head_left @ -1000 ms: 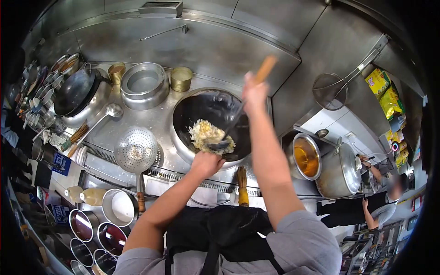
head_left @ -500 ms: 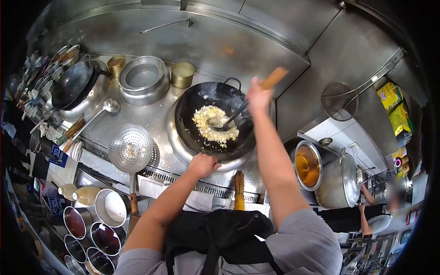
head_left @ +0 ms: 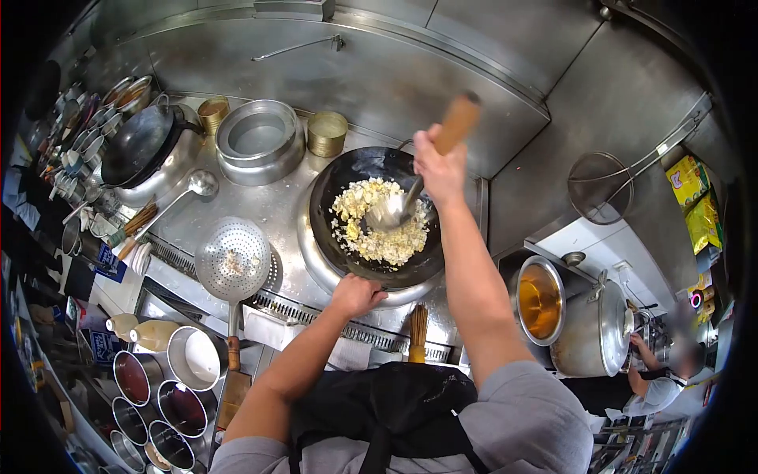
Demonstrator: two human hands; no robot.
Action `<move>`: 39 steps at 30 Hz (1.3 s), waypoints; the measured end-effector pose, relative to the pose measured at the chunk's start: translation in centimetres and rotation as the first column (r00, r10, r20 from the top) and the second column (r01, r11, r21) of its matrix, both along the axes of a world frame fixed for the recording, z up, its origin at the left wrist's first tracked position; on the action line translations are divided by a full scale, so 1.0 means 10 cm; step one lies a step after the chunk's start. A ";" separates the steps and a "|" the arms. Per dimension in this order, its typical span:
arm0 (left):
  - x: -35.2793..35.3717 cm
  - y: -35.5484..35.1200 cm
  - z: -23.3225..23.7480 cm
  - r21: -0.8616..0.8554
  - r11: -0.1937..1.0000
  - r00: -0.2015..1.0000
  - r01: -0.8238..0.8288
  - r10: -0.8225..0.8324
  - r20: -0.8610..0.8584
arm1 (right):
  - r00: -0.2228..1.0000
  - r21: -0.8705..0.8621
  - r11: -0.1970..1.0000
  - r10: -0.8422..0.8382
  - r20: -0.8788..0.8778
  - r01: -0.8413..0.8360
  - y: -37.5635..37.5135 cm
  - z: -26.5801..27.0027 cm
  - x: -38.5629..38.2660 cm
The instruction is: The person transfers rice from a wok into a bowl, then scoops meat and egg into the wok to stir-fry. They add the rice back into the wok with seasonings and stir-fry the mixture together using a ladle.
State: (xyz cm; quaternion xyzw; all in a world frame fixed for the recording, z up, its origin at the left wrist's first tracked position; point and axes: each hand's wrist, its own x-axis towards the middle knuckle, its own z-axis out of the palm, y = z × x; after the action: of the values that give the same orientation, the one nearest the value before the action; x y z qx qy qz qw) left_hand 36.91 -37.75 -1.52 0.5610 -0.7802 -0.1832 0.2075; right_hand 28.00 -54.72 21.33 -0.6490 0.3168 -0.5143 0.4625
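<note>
A black wok (head_left: 341,245) sits on the round metal ring of the stove. Chopped yellow and white food (head_left: 395,246), looking like scrambled egg with pale grains or pieces, lies spread over its bottom. My right hand (head_left: 442,170) is closed round the wooden handle of a ladle (head_left: 388,212), whose metal bowl rests among the food, with the handle tilted upward. At the wok's near rim, my left hand (head_left: 359,295) is closed on the edge; its fingertips are partly hidden.
Left of the wok lie a perforated strainer (head_left: 233,259) and another ladle (head_left: 202,184). A metal pot (head_left: 260,142) stands behind, a bamboo brush (head_left: 418,332) in front. To the right are a bowl of amber liquid (head_left: 540,299) and a large pot (head_left: 588,336); farther off, a person (head_left: 659,387) works.
The food has spread from a compact heap across more of the wok. The ladle's handle stands steeper and its bowl has turned. My left hand stays at the rim; the whole view shifted slightly.
</note>
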 end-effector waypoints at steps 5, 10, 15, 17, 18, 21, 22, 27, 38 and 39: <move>0.01 0.00 0.02 0.022 1.000 1.000 0.019 -0.018 -0.015 | 0.994 -0.038 0.999 -0.017 0.107 0.021 -0.20 -0.48 0.02; 0.04 0.03 -0.03 0.019 1.000 1.000 0.011 -0.010 -0.025 | 0.983 0.001 0.993 -0.117 -0.142 0.118 0.47 -0.16 -0.08; 0.04 0.04 -0.03 -0.038 0.999 0.997 0.019 -0.022 -0.068 | 0.987 0.124 0.992 -0.024 0.161 0.003 0.08 -0.37 -0.47; 0.06 -0.01 0.01 -0.068 0.998 0.998 0.017 -0.021 -0.058 | 0.971 0.116 0.990 -0.103 0.214 0.080 0.34 0.03 -0.60; 0.06 0.04 -0.01 -0.066 0.998 0.998 0.009 -0.013 -0.058 | 0.972 0.121 0.990 -0.100 0.213 0.075 0.34 -0.04 -0.57; 0.02 0.04 -0.01 -0.001 1.000 0.999 0.011 -0.012 -0.049 | 0.988 0.061 0.998 0.009 0.156 -0.018 0.11 -0.68 -0.64; 0.03 0.01 -0.01 0.025 1.000 0.999 0.011 -0.010 -0.042 | 0.987 0.055 0.998 0.012 0.162 -0.022 -0.01 -0.56 -0.63; 0.08 0.00 0.00 -0.027 1.000 0.999 0.001 -0.002 -0.047 | 0.892 0.017 0.952 -0.293 0.343 0.306 -0.11 0.00 -0.93; 0.04 0.08 -0.04 -0.040 0.999 0.997 -0.021 0.018 -0.073 | 0.965 0.017 0.996 0.081 0.250 -0.089 0.10 -0.86 -0.23; 0.05 0.05 -0.02 -0.037 0.999 0.997 -0.023 0.020 -0.081 | 0.984 0.062 0.992 0.096 0.150 -0.107 0.04 -0.72 -0.23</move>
State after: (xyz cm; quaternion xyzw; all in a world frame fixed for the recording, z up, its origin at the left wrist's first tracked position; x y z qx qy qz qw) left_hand 37.39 -37.24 -1.68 0.5575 -0.7684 -0.1886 0.2513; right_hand 25.67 -54.33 14.08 -0.6083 0.2661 -0.5251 0.5324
